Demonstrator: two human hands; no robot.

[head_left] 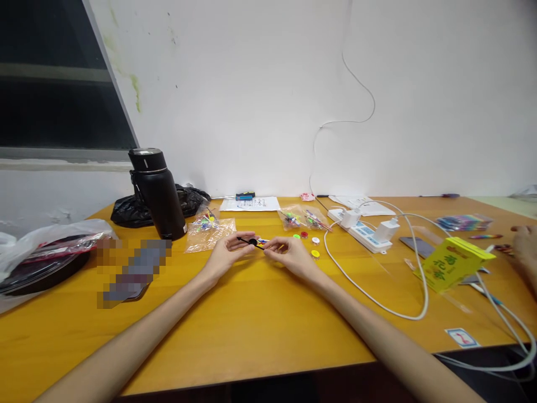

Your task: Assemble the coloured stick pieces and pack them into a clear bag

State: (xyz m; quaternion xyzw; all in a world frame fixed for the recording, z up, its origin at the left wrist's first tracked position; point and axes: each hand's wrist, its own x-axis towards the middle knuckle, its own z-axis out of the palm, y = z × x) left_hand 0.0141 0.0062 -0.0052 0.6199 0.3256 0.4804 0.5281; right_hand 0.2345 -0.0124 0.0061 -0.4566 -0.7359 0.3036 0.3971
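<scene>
My left hand (230,254) and my right hand (289,254) meet above the middle of the table. Between them is a thin black stick-like piece (259,246) with a dark round part (252,241); its exact kind is too small to make out. The fingers of each hand are pinched on it, left hand toward one end and right hand at the other. Small blue and yellow pieces show partly behind the fingertips. Just right of my right hand lie small round discs: a green one (297,236), a red one (304,235), a white one (315,241) and a yellow one (315,254).
Clear bags of colourful parts (211,234) lie behind my hands. A black flask (157,193) and a phone (136,277) stand left. A power strip (364,235) with looping white cables and a yellow box (453,263) occupy the right. Another person's hand (524,249) is at far right.
</scene>
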